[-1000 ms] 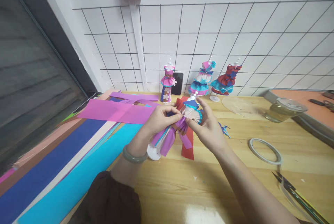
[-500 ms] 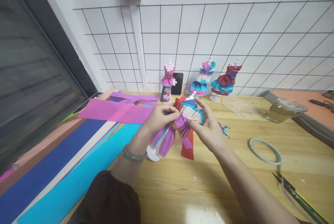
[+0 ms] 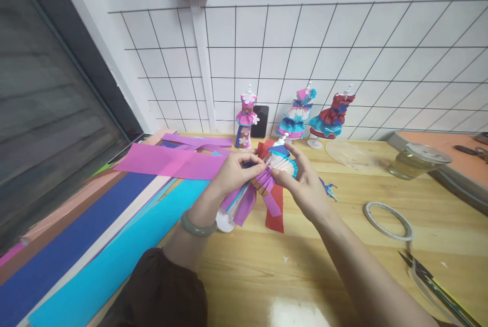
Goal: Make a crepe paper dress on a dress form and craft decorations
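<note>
A small dress form (image 3: 281,142) in a pleated paper dress (image 3: 281,165) leans between my two hands, its round white base (image 3: 224,221) tipped toward me. The dress has blue, white, turquoise and purple paper. My left hand (image 3: 241,172) pinches gathered purple paper at the waist between thumb and fingers. On the other side, my right hand (image 3: 303,179) grips the dress, thumb at the waist and fingers up by the shoulder. Under them lies a red paper strip (image 3: 275,212), partly hidden.
Coloured crepe paper sheets (image 3: 125,245) cover the left side, with a magenta strip (image 3: 168,161) across them. Three dressed forms (image 3: 293,118) and a phone (image 3: 260,121) stand by the wall. To the right are a tape roll (image 3: 388,220), scissors (image 3: 434,281) and a lidded cup (image 3: 415,161).
The purple paper at the waist is drawn into tighter folds between my fingertips. Both hands keep nearly the same place, and the whole view has shifted slightly.
</note>
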The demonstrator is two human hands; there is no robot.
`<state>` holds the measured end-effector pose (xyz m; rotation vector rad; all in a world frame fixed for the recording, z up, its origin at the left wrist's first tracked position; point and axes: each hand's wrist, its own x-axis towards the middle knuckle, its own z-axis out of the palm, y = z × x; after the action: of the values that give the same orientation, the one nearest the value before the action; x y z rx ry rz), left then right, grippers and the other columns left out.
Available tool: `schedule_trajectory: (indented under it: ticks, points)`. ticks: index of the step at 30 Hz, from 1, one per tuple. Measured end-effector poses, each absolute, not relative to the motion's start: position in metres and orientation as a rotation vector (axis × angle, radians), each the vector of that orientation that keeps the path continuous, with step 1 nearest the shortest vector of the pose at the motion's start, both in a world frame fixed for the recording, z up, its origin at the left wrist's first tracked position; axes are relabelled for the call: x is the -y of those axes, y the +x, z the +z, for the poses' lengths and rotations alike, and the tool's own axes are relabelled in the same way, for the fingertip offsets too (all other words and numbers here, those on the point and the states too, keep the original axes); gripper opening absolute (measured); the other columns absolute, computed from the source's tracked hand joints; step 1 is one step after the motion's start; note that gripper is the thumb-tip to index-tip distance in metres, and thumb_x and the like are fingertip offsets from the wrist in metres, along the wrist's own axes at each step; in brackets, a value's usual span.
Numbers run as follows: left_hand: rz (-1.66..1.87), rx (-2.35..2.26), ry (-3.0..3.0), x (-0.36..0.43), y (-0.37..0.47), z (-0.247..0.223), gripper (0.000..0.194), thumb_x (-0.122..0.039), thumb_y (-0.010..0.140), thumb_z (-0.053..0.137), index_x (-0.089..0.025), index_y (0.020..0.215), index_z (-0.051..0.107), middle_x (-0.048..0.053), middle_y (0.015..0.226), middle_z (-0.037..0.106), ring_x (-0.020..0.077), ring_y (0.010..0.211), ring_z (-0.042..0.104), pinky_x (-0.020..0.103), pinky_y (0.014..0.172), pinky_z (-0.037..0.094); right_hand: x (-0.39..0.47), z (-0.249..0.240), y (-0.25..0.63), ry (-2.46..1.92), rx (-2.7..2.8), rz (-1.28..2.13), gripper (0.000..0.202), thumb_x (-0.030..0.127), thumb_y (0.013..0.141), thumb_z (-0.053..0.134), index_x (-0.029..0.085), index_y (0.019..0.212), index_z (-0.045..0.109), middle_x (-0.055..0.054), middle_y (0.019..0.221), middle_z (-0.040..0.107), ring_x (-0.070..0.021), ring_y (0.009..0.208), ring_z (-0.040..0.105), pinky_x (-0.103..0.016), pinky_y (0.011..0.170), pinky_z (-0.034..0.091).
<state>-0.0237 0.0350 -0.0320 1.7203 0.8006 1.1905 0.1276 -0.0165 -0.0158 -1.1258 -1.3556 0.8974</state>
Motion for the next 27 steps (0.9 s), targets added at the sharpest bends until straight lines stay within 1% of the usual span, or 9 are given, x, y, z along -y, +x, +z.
schedule_trajectory:
  ticks: [4, 6, 9, 14, 20, 27]
  points:
    - [1.201, -0.795, 1.724, -0.034, -0.021, -0.033, 0.012, -0.027, 0.069, 0.063, -0.016, 0.071, 0.068, 0.007, 0.097, 0.063, 0.0221, 0.107, 0.051, 0.035, 0.091, 0.037, 0.013, -0.020, 0.128, -1.163, 1.338, 0.872, 0.068, 0.030, 0.070, 0.063, 0.023, 0.131, 0.033, -0.010, 0.130, 0.043, -0.0265, 0.115, 0.046, -0.044, 0.093, 0.041]
    - [1.199, -0.803, 1.735, -0.034, -0.021, -0.033, 0.012, -0.027, 0.068, 0.064, -0.016, 0.072, 0.069, 0.008, 0.100, 0.062, 0.0220, 0.107, 0.051, 0.035, 0.092, 0.037, 0.011, -0.023, 0.129, -1.184, 1.350, 0.834, 0.070, 0.028, 0.069, 0.063, 0.023, 0.132, 0.032, -0.010, 0.128, 0.046, -0.0273, 0.115, 0.046, -0.046, 0.093, 0.041]
    - [1.186, -0.792, 1.746, -0.033, -0.020, -0.033, 0.012, -0.026, 0.068, 0.064, -0.017, 0.073, 0.069, 0.007, 0.100, 0.062, 0.0215, 0.104, 0.053, 0.035, 0.091, 0.038, 0.009, -0.027, 0.131, -1.190, 1.358, 0.809, 0.071, 0.027, 0.069, 0.063, 0.023, 0.132, 0.031, -0.011, 0.127, 0.047, -0.0274, 0.114, 0.047, -0.047, 0.093, 0.039]
    - [1.189, -0.808, 1.740, -0.033, -0.020, -0.032, 0.011, -0.025, 0.068, 0.064, -0.017, 0.073, 0.069, 0.007, 0.101, 0.062, 0.0214, 0.109, 0.051, 0.033, 0.093, 0.037, 0.009, -0.027, 0.131, -1.204, 1.375, 0.778, 0.072, 0.026, 0.067, 0.064, 0.023, 0.131, 0.032, -0.010, 0.127, 0.047, -0.0263, 0.113, 0.047, -0.045, 0.094, 0.038]
    - [1.207, -0.805, 1.727, -0.031, -0.017, -0.031, 0.009, -0.024, 0.069, 0.063, -0.017, 0.070, 0.068, 0.006, 0.100, 0.062, 0.0191, 0.098, 0.056, 0.032, 0.088, 0.039, 0.010, -0.024, 0.130, -1.212, 1.373, 0.766, 0.070, 0.023, 0.066, 0.063, 0.022, 0.130, 0.034, -0.010, 0.124, 0.049, -0.0255, 0.110, 0.050, -0.045, 0.094, 0.039]
    - [1.214, -0.800, 1.685, -0.032, -0.020, -0.032, 0.009, -0.023, 0.070, 0.061, -0.016, 0.069, 0.067, 0.007, 0.099, 0.062, 0.0216, 0.108, 0.051, 0.035, 0.093, 0.036, 0.012, -0.020, 0.128, -1.231, 1.366, 0.772, 0.069, 0.021, 0.065, 0.062, 0.021, 0.129, 0.035, -0.010, 0.120, 0.053, -0.0247, 0.104, 0.054, -0.043, 0.092, 0.041]
